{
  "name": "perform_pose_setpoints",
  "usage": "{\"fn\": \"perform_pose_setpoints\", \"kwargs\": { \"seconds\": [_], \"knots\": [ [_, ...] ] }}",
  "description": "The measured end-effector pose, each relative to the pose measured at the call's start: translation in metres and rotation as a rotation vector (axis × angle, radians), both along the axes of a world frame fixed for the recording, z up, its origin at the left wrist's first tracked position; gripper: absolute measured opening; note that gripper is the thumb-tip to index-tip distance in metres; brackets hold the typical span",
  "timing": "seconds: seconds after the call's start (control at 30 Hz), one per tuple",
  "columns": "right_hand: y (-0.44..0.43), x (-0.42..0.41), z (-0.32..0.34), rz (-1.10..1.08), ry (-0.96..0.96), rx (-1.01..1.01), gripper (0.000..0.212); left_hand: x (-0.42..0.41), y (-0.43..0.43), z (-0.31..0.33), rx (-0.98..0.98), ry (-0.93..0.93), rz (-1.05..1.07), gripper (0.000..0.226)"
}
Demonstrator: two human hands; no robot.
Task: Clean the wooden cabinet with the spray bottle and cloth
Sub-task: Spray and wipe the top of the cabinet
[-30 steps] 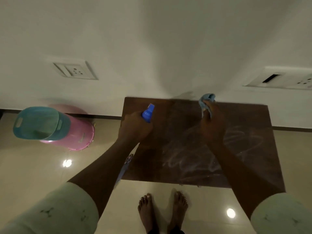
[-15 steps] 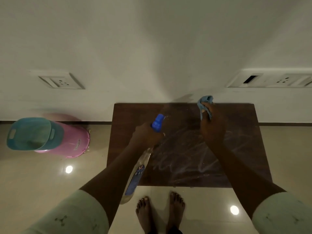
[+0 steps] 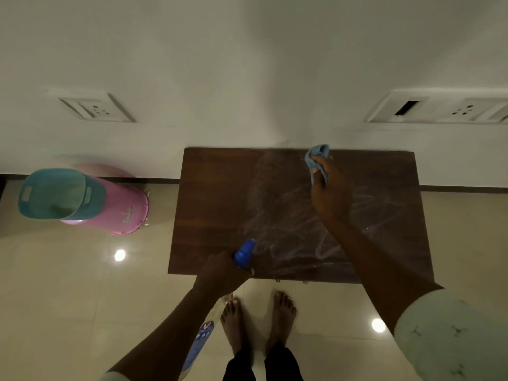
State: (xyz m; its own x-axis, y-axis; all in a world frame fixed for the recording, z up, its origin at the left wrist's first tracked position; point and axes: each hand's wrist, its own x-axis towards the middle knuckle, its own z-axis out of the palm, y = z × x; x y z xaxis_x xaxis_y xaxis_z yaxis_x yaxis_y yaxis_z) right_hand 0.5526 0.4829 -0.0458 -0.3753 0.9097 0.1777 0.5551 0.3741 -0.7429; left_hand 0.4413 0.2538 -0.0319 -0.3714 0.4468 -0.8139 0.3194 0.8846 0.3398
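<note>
The dark wooden cabinet (image 3: 214, 204) stands against the wall, its top streaked with pale wet smears on the right half. My left hand (image 3: 220, 270) grips the spray bottle (image 3: 243, 255) by its neck at the cabinet's front edge; its blue nozzle points over the top and its clear body hangs down below my wrist. My right hand (image 3: 331, 193) is held above the back of the top, closed on a bunched blue cloth (image 3: 316, 158) that sticks up near the wall.
A teal basket (image 3: 55, 193) sits nested in a pink bucket (image 3: 123, 207) on the tiled floor left of the cabinet. Wall sockets (image 3: 96, 110) sit left and right above. My bare feet (image 3: 258, 317) stand just in front of the cabinet.
My left hand has pulled the spray bottle back from the middle of the top to its front edge. The right hand with the cloth has stayed near the back.
</note>
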Motion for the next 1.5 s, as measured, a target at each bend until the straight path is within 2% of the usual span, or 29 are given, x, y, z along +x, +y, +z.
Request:
{"fn": "perform_pose_setpoints", "kwargs": {
  "seconds": [0.1,0.2,0.3,0.33,0.43,0.47,0.57,0.63,0.73,0.83,0.93,1.03,1.1,1.17,1.23,1.3,1.37,1.4,1.5],
  "knots": [
    [-0.032,0.014,-0.019,0.229,-0.096,-0.005,0.034,-0.016,0.002,0.005,0.056,-0.04,0.177,0.033],
    [-0.085,0.036,-0.034,0.506,-0.159,0.077,0.031,-0.034,0.008,0.011,0.156,0.006,0.254,0.017],
    [-0.136,0.054,-0.047,0.92,-0.298,0.167,0.031,-0.05,0.014,0.008,0.223,0.093,0.326,0.019],
    [-0.148,0.057,-0.052,1.015,-0.319,0.194,0.038,-0.055,0.016,0.006,0.238,0.104,0.34,0.022],
    [-0.152,0.049,-0.065,1.145,-0.383,0.217,0.055,-0.061,0.021,0.0,0.241,0.116,0.331,0.025],
    [-0.141,0.04,-0.07,1.14,-0.433,0.213,0.059,-0.061,0.022,-0.001,0.248,0.113,0.328,0.024],
    [-0.083,-0.007,-0.073,0.828,-0.481,0.051,0.061,-0.06,0.027,-0.004,0.267,0.123,0.297,0.022],
    [-0.065,-0.027,-0.071,0.716,-0.515,0.051,0.057,-0.061,0.028,-0.005,0.258,0.137,0.295,0.025],
    [-0.1,-0.013,-0.069,0.841,-0.485,0.091,0.053,-0.064,0.025,-0.007,0.262,0.14,0.344,0.032],
    [-0.168,0.022,-0.064,1.0,-0.475,0.272,0.047,-0.067,0.024,-0.007,0.24,0.128,0.357,0.033],
    [-0.185,0.021,-0.074,1.001,-0.521,0.305,0.057,-0.069,0.024,-0.008,0.221,0.115,0.342,0.034],
    [-0.172,0.003,-0.086,1.094,-0.465,0.276,0.063,-0.069,0.025,-0.01,0.222,0.138,0.341,0.034],
    [-0.15,-0.013,-0.085,1.034,-0.458,0.223,0.062,-0.068,0.027,-0.011,0.236,0.133,0.332,0.033],
    [-0.13,-0.028,-0.079,0.845,-0.461,0.156,0.069,-0.068,0.03,-0.011,0.248,0.11,0.309,0.027],
    [-0.131,-0.026,-0.075,0.752,-0.427,0.099,0.066,-0.069,0.031,-0.012,0.232,0.095,0.315,0.027],
    [-0.142,-0.008,-0.074,0.834,-0.397,0.104,0.057,-0.07,0.033,-0.013,0.21,0.063,0.328,0.032],
    [-0.128,0.008,-0.074,0.945,-0.469,0.176,0.058,-0.07,0.034,-0.012,0.194,0.03,0.317,0.034],
    [-0.106,0.003,-0.076,0.925,-0.512,0.234,0.06,-0.073,0.037,-0.011,0.197,0.018,0.312,0.034],
    [-0.041,-0.033,-0.083,0.58,-0.617,0.263,0.053,-0.08,0.04,-0.013,0.195,0.019,0.317,0.041]
  ]
}}
